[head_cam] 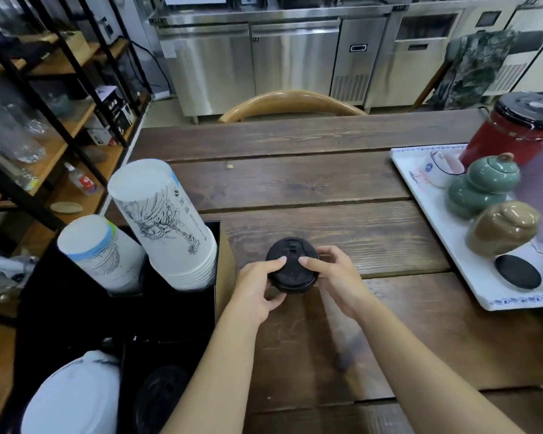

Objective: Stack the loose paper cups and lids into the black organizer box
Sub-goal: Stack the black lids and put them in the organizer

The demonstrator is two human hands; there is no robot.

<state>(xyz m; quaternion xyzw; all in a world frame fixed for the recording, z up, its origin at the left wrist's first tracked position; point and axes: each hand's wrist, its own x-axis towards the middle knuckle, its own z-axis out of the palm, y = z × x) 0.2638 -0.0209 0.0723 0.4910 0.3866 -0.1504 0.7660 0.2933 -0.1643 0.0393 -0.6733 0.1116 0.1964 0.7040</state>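
Nearest to us, low and to the left of the lid stack (292, 266) we hold, the black organizer box (76, 314) shows a near compartment with a dark lid (160, 393) already lying in it, and a white cup stack (76, 399) beside that. We judge this lid compartment to be where our stack should go, so the coming move runs back toward us and leftward from the stack.

Our left hand (259, 289) and right hand (333, 277) both close on the lid stack, one from each side, forefingers laid over its top and thumbs curled round the rim. It seems to be several black lids nested together, flat face up, sitting on or just above the worktop (342, 189); we cannot tell whether it is lifted clear. The stack is round, so it has no long axis to line up; only keeping it level should matter. The left hand lies between the stack and the box, hence nearer the goal, and it looks the natural one to carry the stack across.

Farther left of the lid stack, two more stacks of white cups (166, 227) stand upside down in the box's far compartments, leaning toward the shelves.

Well right of the stack, a white tray (470, 267) carries jars and a black disc (518, 272), which may be another lid; we cannot be sure.
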